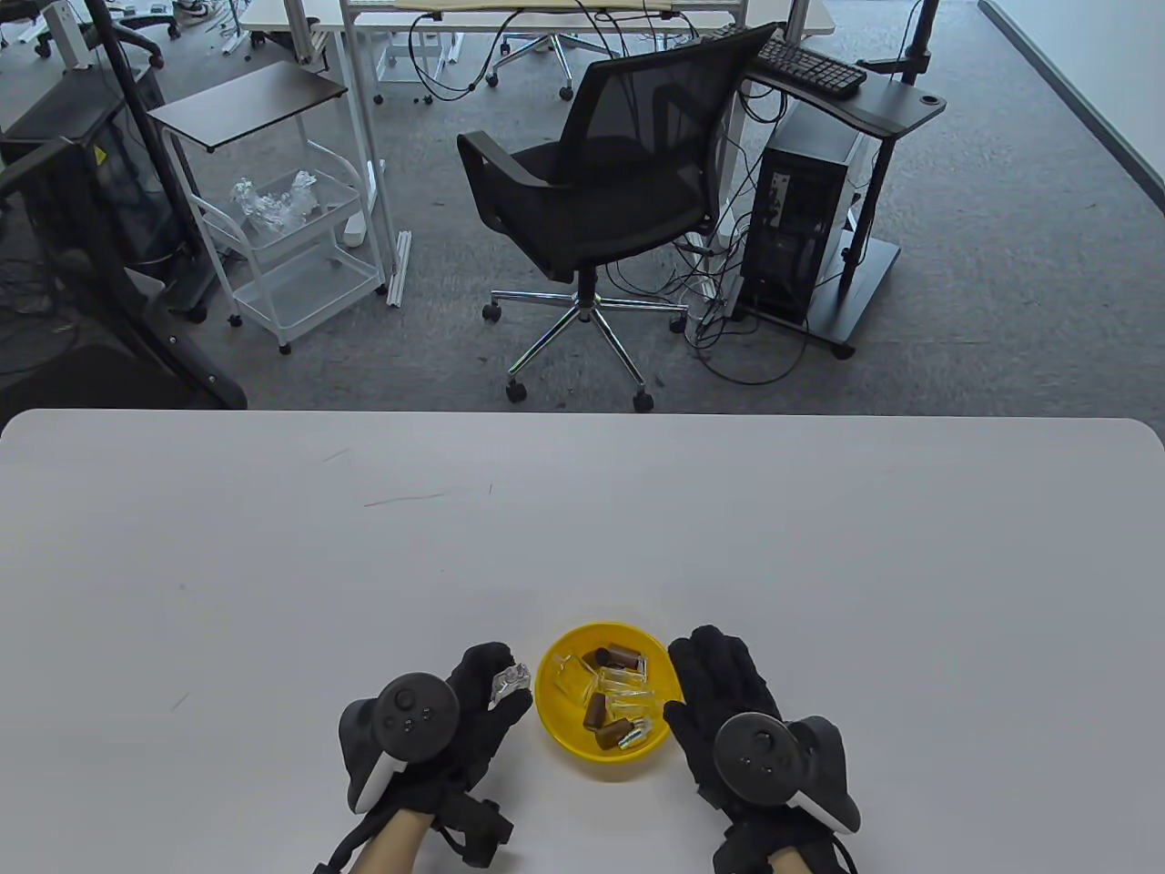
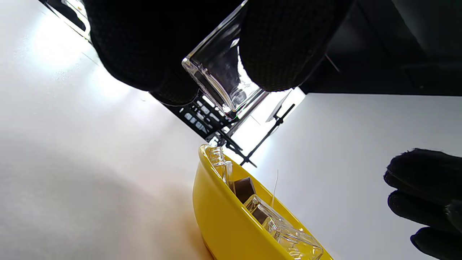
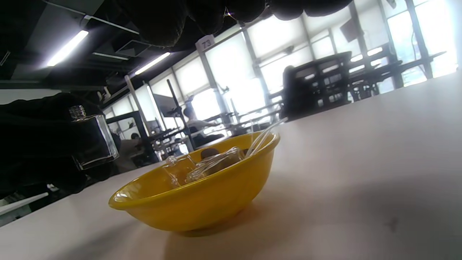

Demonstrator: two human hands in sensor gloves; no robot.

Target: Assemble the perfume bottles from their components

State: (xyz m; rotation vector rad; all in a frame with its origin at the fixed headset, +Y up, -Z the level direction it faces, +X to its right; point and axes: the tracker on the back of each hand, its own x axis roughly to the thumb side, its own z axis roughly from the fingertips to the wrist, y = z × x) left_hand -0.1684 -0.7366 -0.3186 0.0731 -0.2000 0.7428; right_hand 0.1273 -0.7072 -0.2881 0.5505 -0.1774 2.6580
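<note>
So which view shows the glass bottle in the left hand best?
The right wrist view: the glass bottle shows whole, threaded neck up, gripped by the left hand. The left wrist view shows only its base between fingers. The table view shows a small glint beside the yellow bowl.

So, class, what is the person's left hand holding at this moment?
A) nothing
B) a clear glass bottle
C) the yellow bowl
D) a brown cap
B: the left hand grips a clear glass bottle beside the yellow bowl, while the brown caps lie in the bowl.
</note>
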